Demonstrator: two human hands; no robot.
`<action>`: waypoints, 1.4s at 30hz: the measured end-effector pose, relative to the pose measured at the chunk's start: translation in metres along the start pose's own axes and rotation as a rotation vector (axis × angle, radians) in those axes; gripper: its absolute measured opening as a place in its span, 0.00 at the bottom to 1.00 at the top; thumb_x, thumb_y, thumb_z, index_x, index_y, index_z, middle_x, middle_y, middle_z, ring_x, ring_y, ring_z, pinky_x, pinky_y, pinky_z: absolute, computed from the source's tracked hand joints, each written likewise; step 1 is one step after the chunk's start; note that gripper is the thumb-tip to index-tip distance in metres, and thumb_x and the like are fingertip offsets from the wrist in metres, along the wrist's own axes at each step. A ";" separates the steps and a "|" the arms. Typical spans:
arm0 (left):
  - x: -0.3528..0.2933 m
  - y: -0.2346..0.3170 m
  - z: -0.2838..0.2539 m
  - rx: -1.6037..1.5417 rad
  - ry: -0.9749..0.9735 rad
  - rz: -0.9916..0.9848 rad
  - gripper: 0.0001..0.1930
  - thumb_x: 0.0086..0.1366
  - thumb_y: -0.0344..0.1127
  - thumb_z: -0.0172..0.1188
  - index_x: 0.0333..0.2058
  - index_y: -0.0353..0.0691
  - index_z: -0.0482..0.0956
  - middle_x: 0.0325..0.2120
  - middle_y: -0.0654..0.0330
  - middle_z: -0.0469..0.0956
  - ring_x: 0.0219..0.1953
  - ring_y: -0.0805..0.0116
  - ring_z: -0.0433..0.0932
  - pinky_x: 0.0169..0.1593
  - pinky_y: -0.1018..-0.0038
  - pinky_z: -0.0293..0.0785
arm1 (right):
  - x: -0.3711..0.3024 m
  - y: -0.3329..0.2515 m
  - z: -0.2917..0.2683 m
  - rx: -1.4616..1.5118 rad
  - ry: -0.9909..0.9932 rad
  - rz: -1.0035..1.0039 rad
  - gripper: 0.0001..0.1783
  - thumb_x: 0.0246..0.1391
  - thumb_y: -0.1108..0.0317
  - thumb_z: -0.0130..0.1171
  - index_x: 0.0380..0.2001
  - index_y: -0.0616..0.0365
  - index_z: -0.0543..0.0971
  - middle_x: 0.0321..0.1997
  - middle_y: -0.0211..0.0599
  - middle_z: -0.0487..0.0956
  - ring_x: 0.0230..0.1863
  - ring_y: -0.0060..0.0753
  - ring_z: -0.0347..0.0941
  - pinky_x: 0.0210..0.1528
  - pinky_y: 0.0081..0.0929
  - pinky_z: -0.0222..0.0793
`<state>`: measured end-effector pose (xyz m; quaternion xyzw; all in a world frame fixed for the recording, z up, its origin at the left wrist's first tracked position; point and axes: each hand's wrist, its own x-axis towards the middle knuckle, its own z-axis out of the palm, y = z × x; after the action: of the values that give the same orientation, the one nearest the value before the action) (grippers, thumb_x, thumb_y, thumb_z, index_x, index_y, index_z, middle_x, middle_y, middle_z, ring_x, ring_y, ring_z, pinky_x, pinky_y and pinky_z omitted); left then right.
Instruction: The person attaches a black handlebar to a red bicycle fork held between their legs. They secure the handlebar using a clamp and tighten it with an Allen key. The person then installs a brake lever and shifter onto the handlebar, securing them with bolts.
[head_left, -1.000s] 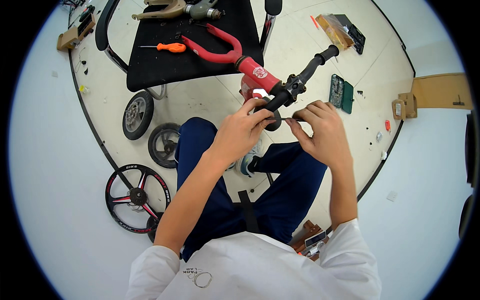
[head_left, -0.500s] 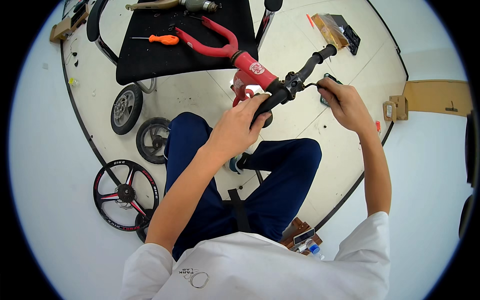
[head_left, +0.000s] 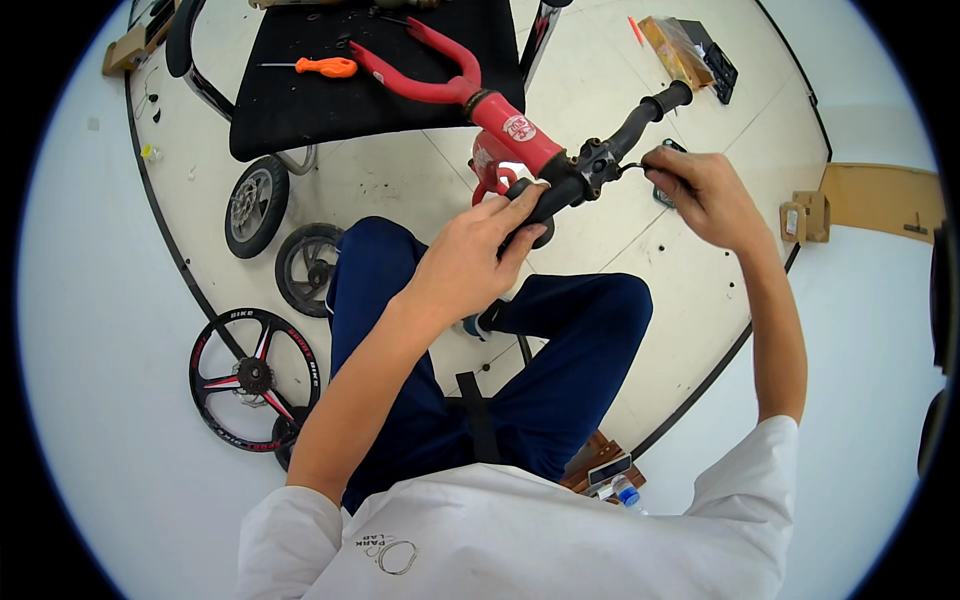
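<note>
A small red bike frame (head_left: 520, 140) with its fork (head_left: 430, 85) lies partly on the black chair seat, fork prongs pointing away from me. Across its near end runs a black handlebar (head_left: 630, 130), joined by a black stem clamp (head_left: 598, 167) with bolts. My left hand (head_left: 475, 250) is wrapped round the handlebar's near-left end. In the fingers of my right hand (head_left: 705, 195) is a thin dark hex key (head_left: 630, 168), its tip at the clamp's right side. Part of the key is hidden by my fingers.
On the black chair seat (head_left: 330, 110) lies an orange-handled screwdriver (head_left: 325, 67) beside small parts. Wheels stand at the left, among them a spoked-look black and red wheel (head_left: 255, 375). A toolbox (head_left: 718, 70) and cardboard boxes (head_left: 808, 215) are at the right.
The handlebar, clamp and both hands have shifted slightly right and down in the view. My right hand still holds the hex key at the clamp, with the wrist a little farther right.
</note>
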<state>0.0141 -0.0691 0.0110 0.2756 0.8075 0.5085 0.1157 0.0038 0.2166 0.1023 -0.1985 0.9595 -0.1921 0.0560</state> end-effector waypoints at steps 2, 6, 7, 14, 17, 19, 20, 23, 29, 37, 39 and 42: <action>0.000 0.000 -0.001 -0.019 0.001 -0.005 0.22 0.69 0.35 0.58 0.61 0.42 0.72 0.31 0.51 0.77 0.31 0.51 0.77 0.37 0.63 0.74 | 0.007 0.002 -0.010 -0.040 -0.058 -0.056 0.05 0.60 0.71 0.59 0.38 0.59 0.81 0.21 0.43 0.74 0.23 0.44 0.69 0.28 0.37 0.63; 0.003 0.003 -0.005 -0.036 -0.005 -0.001 0.22 0.68 0.33 0.59 0.61 0.41 0.73 0.30 0.51 0.76 0.29 0.54 0.76 0.36 0.65 0.72 | 0.019 0.012 -0.016 0.098 -0.186 -0.012 0.08 0.60 0.71 0.59 0.40 0.59 0.82 0.23 0.44 0.77 0.22 0.41 0.69 0.28 0.34 0.63; 0.003 0.002 -0.004 -0.040 0.004 0.006 0.22 0.68 0.32 0.59 0.60 0.40 0.73 0.29 0.51 0.76 0.29 0.55 0.75 0.36 0.66 0.72 | 0.024 0.008 -0.019 0.110 -0.209 0.012 0.08 0.60 0.71 0.59 0.41 0.60 0.83 0.24 0.45 0.77 0.22 0.40 0.69 0.28 0.32 0.63; -0.001 0.000 -0.007 -0.071 0.001 0.000 0.23 0.67 0.29 0.60 0.61 0.40 0.74 0.27 0.52 0.75 0.28 0.58 0.74 0.36 0.68 0.71 | 0.035 0.019 -0.025 0.195 -0.293 -0.070 0.09 0.58 0.70 0.62 0.39 0.63 0.84 0.26 0.44 0.81 0.22 0.37 0.70 0.27 0.30 0.62; -0.002 0.002 -0.008 -0.077 -0.005 -0.023 0.23 0.67 0.29 0.60 0.61 0.40 0.73 0.27 0.53 0.74 0.27 0.59 0.73 0.35 0.69 0.71 | 0.037 0.020 -0.027 0.269 -0.348 -0.034 0.11 0.57 0.69 0.64 0.40 0.64 0.86 0.26 0.44 0.82 0.22 0.33 0.69 0.26 0.29 0.62; 0.000 0.006 -0.011 -0.091 -0.027 -0.043 0.23 0.67 0.29 0.60 0.61 0.40 0.73 0.28 0.52 0.75 0.28 0.59 0.74 0.36 0.69 0.72 | 0.039 0.023 -0.030 0.278 -0.376 -0.060 0.11 0.56 0.68 0.65 0.39 0.64 0.86 0.25 0.42 0.82 0.22 0.31 0.69 0.26 0.29 0.62; 0.000 0.007 -0.012 -0.098 -0.039 -0.053 0.23 0.67 0.29 0.60 0.61 0.40 0.73 0.29 0.52 0.75 0.28 0.59 0.74 0.36 0.70 0.72 | 0.041 0.025 -0.031 0.283 -0.389 -0.072 0.11 0.56 0.68 0.66 0.39 0.64 0.86 0.25 0.42 0.82 0.22 0.31 0.68 0.26 0.29 0.62; -0.002 0.003 -0.012 -0.128 -0.032 -0.057 0.23 0.67 0.29 0.61 0.61 0.39 0.74 0.31 0.52 0.78 0.30 0.59 0.75 0.37 0.71 0.73 | 0.062 0.025 -0.038 0.262 -0.697 0.006 0.10 0.53 0.69 0.67 0.37 0.64 0.87 0.27 0.39 0.83 0.24 0.30 0.70 0.28 0.28 0.64; -0.005 -0.004 -0.013 -0.113 -0.028 -0.032 0.21 0.66 0.28 0.61 0.58 0.37 0.74 0.32 0.51 0.78 0.30 0.58 0.75 0.39 0.71 0.73 | 0.066 0.022 -0.028 0.308 -0.638 0.064 0.13 0.61 0.62 0.60 0.37 0.62 0.84 0.23 0.32 0.75 0.25 0.25 0.64 0.29 0.27 0.60; -0.003 0.000 -0.012 -0.102 -0.038 -0.044 0.20 0.66 0.29 0.60 0.57 0.34 0.74 0.29 0.49 0.76 0.30 0.56 0.75 0.39 0.70 0.73 | 0.009 -0.017 0.000 0.479 -0.205 0.082 0.12 0.67 0.66 0.51 0.38 0.64 0.77 0.18 0.43 0.66 0.19 0.37 0.61 0.26 0.32 0.57; -0.002 0.000 -0.011 -0.095 -0.024 -0.028 0.21 0.66 0.29 0.60 0.57 0.34 0.74 0.30 0.48 0.77 0.30 0.56 0.75 0.40 0.70 0.73 | 0.007 -0.021 0.005 0.346 -0.072 0.073 0.08 0.67 0.69 0.52 0.42 0.62 0.77 0.16 0.46 0.65 0.16 0.43 0.61 0.24 0.34 0.56; -0.003 -0.001 -0.011 -0.087 0.000 -0.008 0.21 0.66 0.29 0.61 0.57 0.33 0.74 0.31 0.48 0.78 0.31 0.55 0.76 0.40 0.70 0.74 | 0.011 -0.016 0.006 0.201 -0.065 0.050 0.08 0.66 0.69 0.54 0.43 0.60 0.79 0.16 0.47 0.66 0.16 0.43 0.62 0.24 0.36 0.57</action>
<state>0.0109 -0.0796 0.0147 0.2671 0.7858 0.5426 0.1294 0.0008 0.1963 0.1026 -0.1742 0.9377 -0.2792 0.1114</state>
